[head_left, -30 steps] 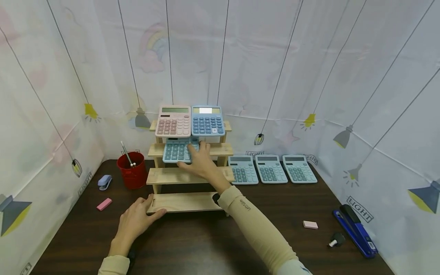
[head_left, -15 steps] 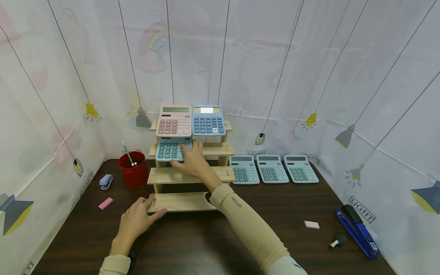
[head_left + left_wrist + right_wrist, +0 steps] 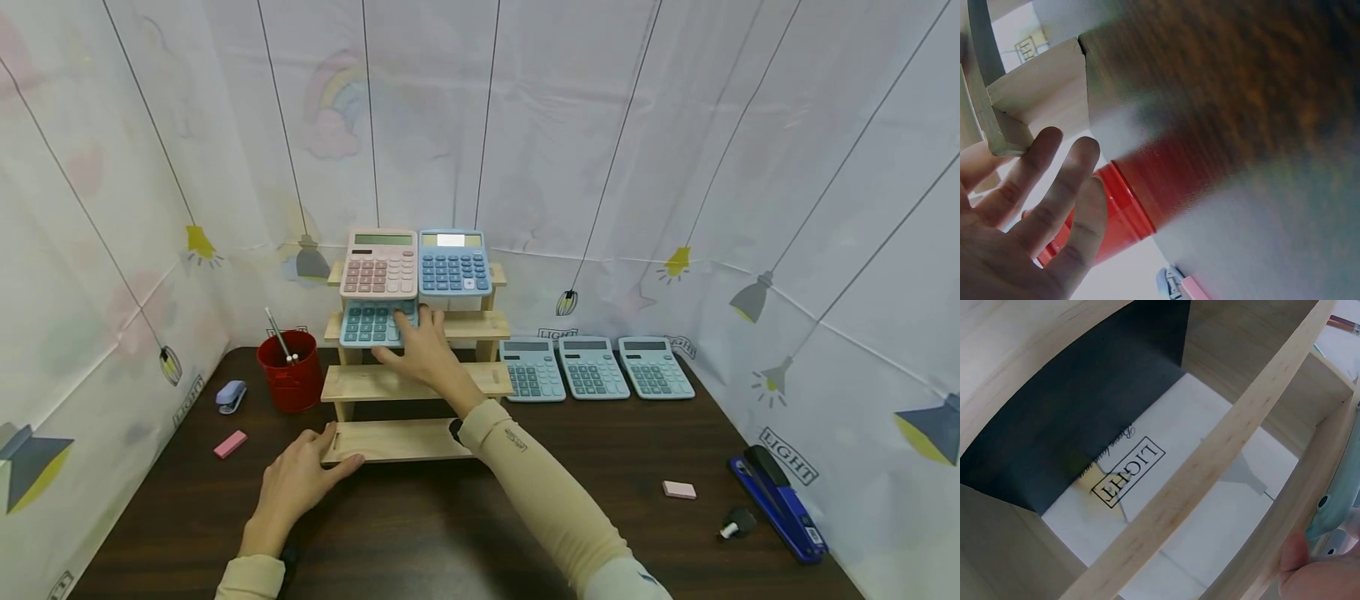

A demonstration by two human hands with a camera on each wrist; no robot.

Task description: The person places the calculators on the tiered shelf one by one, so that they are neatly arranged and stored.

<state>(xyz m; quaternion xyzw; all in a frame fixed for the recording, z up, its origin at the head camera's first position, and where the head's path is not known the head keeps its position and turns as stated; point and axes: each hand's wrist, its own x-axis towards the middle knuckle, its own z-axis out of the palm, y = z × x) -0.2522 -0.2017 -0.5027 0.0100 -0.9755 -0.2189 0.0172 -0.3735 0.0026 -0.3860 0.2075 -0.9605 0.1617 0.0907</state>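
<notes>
Starting at the left of the dark, wood-grained surface, a small lavender stapler lies just beyond a pink oblong eraser, and near them stands a round, shiny red bucket with slim pencils leaning in it. The left hand is at the near left corner of a four-tier stand of pale, smooth wood, its fingers loosely extended and touching the lowest board. On the top tier a pink calculator and a sky-blue calculator sit side by side. The teal calculator, a flat slab with rows of squarish keys, is at the left of the second tier down, its upper edge hidden behind the pink one. It lies well beyond the left hand and within the grasp of the right hand, which grips its right side, a fingertip over the keys, thumb at the front edge. Farther right come three pale-teal calculators in a row, a whitish-pink eraser, a small dark item and a long blue stapler with a black top.
</notes>
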